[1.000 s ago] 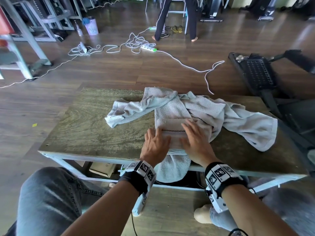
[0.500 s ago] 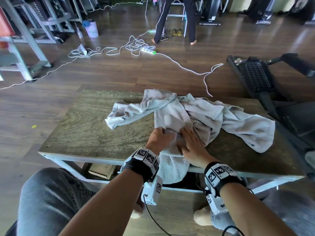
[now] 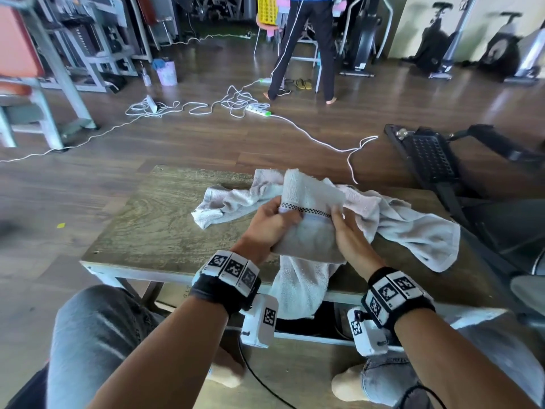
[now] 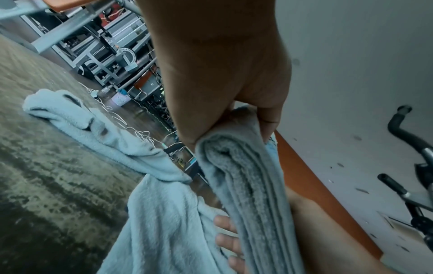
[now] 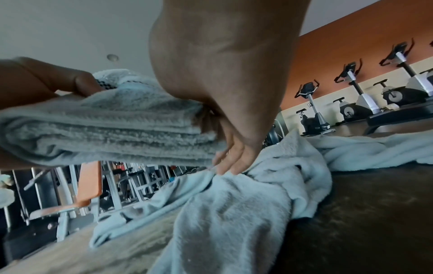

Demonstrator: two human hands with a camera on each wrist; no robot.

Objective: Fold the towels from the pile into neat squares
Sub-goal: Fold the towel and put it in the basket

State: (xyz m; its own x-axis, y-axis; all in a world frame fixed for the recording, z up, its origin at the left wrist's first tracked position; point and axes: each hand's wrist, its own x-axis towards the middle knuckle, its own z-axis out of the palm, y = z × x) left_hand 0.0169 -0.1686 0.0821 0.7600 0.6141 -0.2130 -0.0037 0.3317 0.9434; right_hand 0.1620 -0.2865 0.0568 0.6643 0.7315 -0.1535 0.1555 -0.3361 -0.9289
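The folded towel (image 3: 309, 228) is held above the worktop (image 3: 153, 231), over the pile (image 3: 413, 231). The left hand (image 3: 267, 228) and right hand (image 3: 349, 234) clamp their fingers (image 4: 269, 118) on opposite edges, which likely stops the layers from slipping apart.

A gym: exercise bikes (image 5: 314, 109) line the wall, weight racks (image 3: 88, 54) opposite

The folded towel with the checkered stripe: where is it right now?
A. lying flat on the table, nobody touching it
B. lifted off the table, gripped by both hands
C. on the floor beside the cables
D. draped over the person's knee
B: the folded towel is held up above the table, the left hand and right hand each gripping a side.
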